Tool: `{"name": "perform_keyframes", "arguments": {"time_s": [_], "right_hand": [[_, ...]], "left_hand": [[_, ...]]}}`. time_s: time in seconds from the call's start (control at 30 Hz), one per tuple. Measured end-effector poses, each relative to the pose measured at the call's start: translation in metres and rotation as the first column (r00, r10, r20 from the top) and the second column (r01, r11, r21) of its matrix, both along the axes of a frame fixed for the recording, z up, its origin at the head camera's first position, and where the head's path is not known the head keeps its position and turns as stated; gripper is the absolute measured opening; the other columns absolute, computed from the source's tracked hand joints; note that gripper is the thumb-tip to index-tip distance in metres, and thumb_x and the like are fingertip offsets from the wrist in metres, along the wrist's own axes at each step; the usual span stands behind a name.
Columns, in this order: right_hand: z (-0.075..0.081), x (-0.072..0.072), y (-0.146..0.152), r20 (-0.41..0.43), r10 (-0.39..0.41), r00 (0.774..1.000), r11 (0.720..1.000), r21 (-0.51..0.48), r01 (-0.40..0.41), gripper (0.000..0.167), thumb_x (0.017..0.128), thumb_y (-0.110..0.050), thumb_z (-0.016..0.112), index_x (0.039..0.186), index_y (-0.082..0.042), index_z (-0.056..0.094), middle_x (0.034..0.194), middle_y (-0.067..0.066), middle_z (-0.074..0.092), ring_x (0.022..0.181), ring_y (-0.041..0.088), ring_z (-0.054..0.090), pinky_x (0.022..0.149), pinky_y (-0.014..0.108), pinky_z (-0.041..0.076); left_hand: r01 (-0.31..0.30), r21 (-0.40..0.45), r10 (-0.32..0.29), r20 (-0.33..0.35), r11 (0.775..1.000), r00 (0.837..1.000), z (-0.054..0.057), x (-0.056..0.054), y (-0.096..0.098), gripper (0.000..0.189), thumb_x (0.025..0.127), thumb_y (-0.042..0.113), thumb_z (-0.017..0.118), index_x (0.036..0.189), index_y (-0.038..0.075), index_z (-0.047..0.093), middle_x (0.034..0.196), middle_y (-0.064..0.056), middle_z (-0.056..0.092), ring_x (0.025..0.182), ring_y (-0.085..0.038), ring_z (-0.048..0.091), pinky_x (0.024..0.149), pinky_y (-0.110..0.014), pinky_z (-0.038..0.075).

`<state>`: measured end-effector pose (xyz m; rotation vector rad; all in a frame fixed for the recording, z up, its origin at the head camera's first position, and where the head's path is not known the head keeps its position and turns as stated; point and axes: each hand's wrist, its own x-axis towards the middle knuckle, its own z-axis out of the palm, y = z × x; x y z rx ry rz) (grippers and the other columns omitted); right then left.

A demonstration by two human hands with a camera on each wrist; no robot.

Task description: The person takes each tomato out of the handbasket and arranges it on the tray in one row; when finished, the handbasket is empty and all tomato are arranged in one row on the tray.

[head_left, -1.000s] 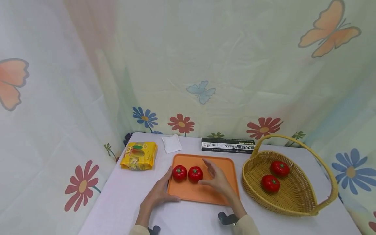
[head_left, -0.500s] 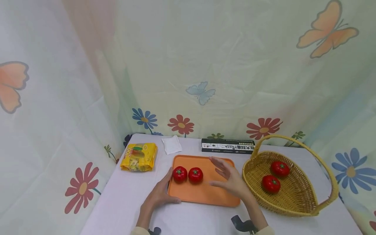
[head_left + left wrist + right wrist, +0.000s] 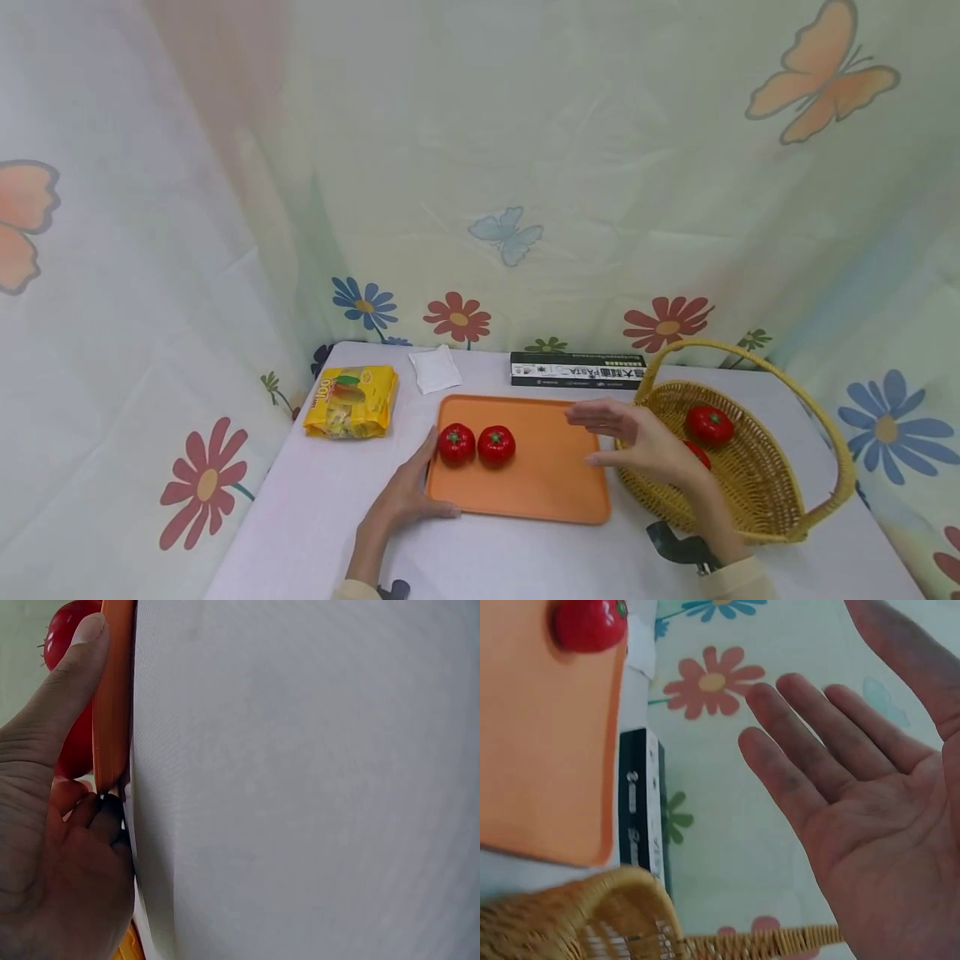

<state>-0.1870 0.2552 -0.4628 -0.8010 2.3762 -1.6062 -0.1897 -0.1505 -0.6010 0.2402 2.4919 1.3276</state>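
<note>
An orange tray (image 3: 551, 471) lies on the table, bearing two red tomatoes (image 3: 456, 444) side by side on its left half. My left hand (image 3: 407, 493) grips the tray's near left corner, thumb along the front rim and fingers along the left side. In the left wrist view the thumb (image 3: 71, 686) overlaps the orange rim. Between tray and basket, my right hand (image 3: 648, 440) hovers with nothing in it, fingers extended and thumb apart. The wicker basket (image 3: 761, 492) at the right holds two more tomatoes (image 3: 709, 425), one partly hidden behind the right hand.
A yellow mango-printed packet (image 3: 352, 402) lies left of the tray. Behind the tray are a small white packet (image 3: 436, 369) and a black-and-white pasta box (image 3: 577, 370). The basket's tall handle (image 3: 813, 408) arches up at the right. A printed curtain (image 3: 420, 167) surrounds the table.
My right hand has moved right, away from the tomatoes on the tray and over the basket's left edge. The left hand has stayed at the tray's corner.
</note>
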Motion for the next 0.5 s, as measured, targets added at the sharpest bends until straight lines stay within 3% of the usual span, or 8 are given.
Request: {"name": "perform_keyframes", "arguments": {"time_s": [0.27,0.37,0.5], "right_hand": [[0.006,-0.015,0.052,0.025,0.229,0.973,0.97,-0.092,-0.226,0.061,0.095,0.011,0.073,0.15,0.016,0.047,0.15,0.022,0.064,0.137,0.017,0.064,0.11,0.022,0.052],[0.006,-0.016,0.066,0.062,0.19,0.98,0.978,-0.1,-0.183,0.059,0.097,0.012,0.07,0.15,0.018,0.045,0.148,0.011,0.067,0.134,0.012,0.066,0.107,0.023,0.056],[0.005,-0.015,0.078,0.1,0.026,0.995,0.997,-0.07,-0.019,0.055,0.1,0.008,0.07,0.149,0.018,0.047,0.14,-0.007,0.071,0.126,0.004,0.068,0.098,0.024,0.061]], "left_hand": [[0.002,0.022,-0.002,-0.011,1.0,1.0,-0.003,0.0,-0.001,0.139,0.067,0.051,0.102,0.175,0.029,0.016,0.18,0.004,0.02,0.167,-0.029,0.017,0.131,-0.062,0.024],[0.004,0.031,-0.004,-0.015,1.0,1.0,-0.003,0.0,-0.001,0.14,0.067,0.051,0.102,0.175,0.029,0.016,0.18,0.003,0.02,0.167,-0.03,0.017,0.131,-0.062,0.024],[0.004,0.026,-0.004,-0.017,1.0,1.0,-0.003,0.0,-0.001,0.139,0.067,0.051,0.102,0.175,0.029,0.017,0.18,0.003,0.021,0.167,-0.03,0.018,0.131,-0.062,0.024]]}}
